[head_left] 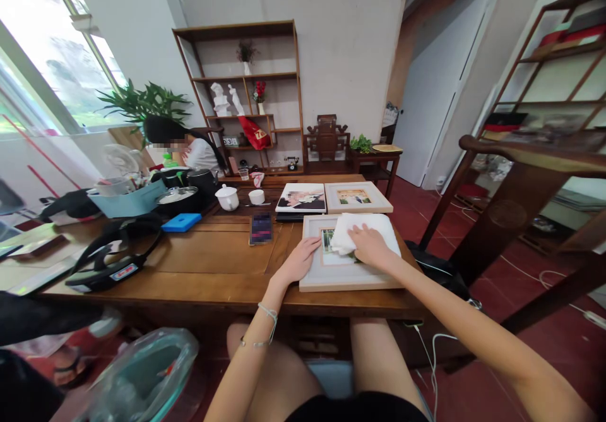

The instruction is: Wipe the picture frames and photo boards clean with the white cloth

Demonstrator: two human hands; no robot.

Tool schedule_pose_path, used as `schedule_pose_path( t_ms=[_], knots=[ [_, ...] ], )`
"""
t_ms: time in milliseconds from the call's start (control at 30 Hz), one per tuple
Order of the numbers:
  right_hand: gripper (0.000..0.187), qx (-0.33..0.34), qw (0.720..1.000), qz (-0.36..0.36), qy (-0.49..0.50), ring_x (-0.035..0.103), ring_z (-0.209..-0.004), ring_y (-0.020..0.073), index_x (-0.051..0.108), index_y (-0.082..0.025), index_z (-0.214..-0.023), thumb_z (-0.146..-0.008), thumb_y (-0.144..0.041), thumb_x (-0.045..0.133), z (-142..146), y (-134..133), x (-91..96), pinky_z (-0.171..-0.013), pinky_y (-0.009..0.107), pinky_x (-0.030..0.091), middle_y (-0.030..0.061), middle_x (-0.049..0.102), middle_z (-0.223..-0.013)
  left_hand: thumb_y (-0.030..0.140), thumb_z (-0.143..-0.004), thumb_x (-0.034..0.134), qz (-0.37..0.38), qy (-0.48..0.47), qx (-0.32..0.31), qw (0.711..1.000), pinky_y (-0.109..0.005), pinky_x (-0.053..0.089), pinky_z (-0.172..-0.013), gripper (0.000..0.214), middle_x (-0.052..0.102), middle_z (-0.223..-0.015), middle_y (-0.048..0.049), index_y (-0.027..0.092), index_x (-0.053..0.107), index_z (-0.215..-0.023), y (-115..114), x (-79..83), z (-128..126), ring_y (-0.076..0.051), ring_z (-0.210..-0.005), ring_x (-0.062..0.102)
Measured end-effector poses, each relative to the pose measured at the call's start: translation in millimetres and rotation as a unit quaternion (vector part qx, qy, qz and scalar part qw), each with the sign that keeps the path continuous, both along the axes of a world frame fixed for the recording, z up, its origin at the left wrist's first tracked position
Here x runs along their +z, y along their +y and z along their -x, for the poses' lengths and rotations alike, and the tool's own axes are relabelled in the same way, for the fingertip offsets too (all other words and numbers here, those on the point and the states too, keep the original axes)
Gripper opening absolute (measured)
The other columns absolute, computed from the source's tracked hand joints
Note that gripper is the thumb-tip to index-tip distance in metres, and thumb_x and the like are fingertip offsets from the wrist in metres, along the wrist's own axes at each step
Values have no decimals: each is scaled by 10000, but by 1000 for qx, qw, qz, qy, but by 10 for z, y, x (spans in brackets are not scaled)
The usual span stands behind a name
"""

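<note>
A picture frame with a pale wood edge, a wide light mat and a small photo lies flat near the front of the wooden table. My left hand holds its left edge, fingers closed over the rim; the thumb is hard to make out. My right hand presses a bunched white cloth onto the glass, its fingers closed on the cloth. Part of the photo is hidden under the cloth. Just behind lie a second picture frame and a white photo board on a dark stack.
A phone lies left of the frame on the table. Farther left are a lidded white cup, a blue box and a black strap. A person sits at the far left. A lined bin stands below.
</note>
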State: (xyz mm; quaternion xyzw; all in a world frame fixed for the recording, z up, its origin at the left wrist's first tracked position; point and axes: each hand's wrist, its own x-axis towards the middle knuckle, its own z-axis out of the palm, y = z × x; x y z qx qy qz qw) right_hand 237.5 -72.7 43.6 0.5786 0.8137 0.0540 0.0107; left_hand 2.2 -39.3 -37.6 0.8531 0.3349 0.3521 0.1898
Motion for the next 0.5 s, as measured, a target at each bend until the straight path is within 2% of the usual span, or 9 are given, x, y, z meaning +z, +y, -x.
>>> schedule_pose_path(
  t_ms=[100,200,300,400,500],
  knots=[
    [453,19,1000,9,0,518,-1168,401,575,-45,-1222,-784,-60,461,234,-156,37,-883,498,452,257,586,-1234,132,-893,413,1,-25,9,1000,-472,351,-1141,427,572,-1361,-118,191,602,-1271,3,-29,-10,-230,-1290,499],
    [387,90,995,29,11,571,-1087,365,619,-86,-1150,-783,-100,497,476,-436,73,-837,449,477,217,628,-1162,160,-917,396,2,-63,44,997,-460,340,-1144,407,512,-1417,-129,189,572,-1283,25,-62,-3,-229,-1318,475],
    [364,155,987,41,30,579,-1091,321,634,-126,-1114,-775,-96,506,576,-614,87,-860,411,472,178,648,-1134,163,-908,404,9,-98,102,990,-485,294,-1160,415,426,-1470,-164,155,523,-1305,55,-87,20,-257,-1375,401],
    [394,174,982,42,53,580,-1111,293,631,-161,-1131,-776,-74,484,489,-520,60,-889,403,464,148,649,-1171,170,-883,453,36,-111,146,982,-528,287,-1148,466,456,-1430,-196,132,455,-1348,57,-96,30,-288,-1365,410],
    [509,143,987,24,74,512,-1218,326,582,-163,-1238,-766,-26,450,317,-195,31,-959,477,419,156,583,-1311,210,-880,500,76,-112,162,977,-515,354,-1104,532,521,-1373,-209,122,384,-1392,20,-78,19,-296,-1299,498]
  ],
)
